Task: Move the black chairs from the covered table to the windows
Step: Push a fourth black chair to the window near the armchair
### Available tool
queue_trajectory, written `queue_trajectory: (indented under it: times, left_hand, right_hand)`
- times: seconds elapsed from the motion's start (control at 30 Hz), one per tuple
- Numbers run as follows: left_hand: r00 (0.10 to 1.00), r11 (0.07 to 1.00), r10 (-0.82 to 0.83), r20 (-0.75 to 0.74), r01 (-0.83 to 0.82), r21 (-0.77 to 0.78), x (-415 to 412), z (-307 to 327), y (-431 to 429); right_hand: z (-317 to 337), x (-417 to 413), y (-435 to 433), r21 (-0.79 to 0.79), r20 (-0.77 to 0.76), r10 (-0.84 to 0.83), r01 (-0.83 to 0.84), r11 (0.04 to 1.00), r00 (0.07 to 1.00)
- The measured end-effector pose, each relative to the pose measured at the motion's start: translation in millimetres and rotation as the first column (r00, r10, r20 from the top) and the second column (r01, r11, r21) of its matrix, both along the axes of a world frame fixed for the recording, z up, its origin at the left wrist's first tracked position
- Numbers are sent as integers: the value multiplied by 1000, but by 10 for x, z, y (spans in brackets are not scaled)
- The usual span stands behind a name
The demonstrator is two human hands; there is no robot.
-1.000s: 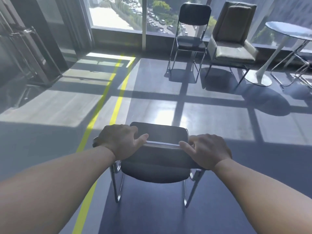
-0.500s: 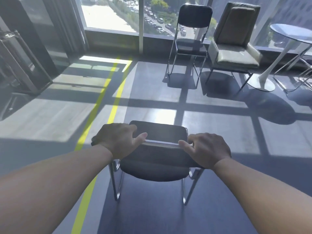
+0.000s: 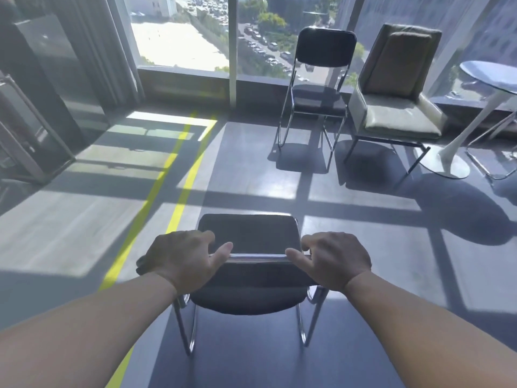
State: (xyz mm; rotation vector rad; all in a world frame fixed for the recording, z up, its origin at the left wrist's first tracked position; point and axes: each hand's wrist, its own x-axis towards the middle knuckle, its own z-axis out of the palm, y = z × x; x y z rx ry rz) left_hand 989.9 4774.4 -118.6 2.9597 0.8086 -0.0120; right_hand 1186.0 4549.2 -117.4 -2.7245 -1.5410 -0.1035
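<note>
We've got both hands on the black chair (image 3: 249, 233), gripping the top of its backrest. Our left hand (image 3: 181, 261) is curled round the left corner and our right hand (image 3: 335, 261) round the right, thumbs lying along the chrome bar (image 3: 257, 256). The chair is out mid-floor, just right of the yellow lines (image 3: 179, 197) and well short of the windows (image 3: 181, 37). Ahead, a second black chair (image 3: 321, 79) stands at the glass (in full sun), just beside a beige armchair (image 3: 397, 107) and near a round table (image 3: 492, 77).
</note>
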Motion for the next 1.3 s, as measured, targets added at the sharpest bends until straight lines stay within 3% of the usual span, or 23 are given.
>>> queue_trajectory:
  times: [0.4,0.67,0.9,1.3]
  left_hand:
    - [996,996,86,17,-86,-7,1082,79,383]
    - [996,997,63,61,-65,38,1842,-11,1287]
    - [999,999,36,-13,-36,-3,2585,88,1962]
    - [1000,998,10,-15,-9,63,3637,44,3104]
  right_hand:
    - [63,1301,668,-40,80,93,-90,995,992]
    - [-11,1916,1407,1,69,58,-58,998,996]
    - [30,2574,2068,15,61,45,-46,999,997]
    - [-32,3511,3071,73,64,1,-5,997,998]
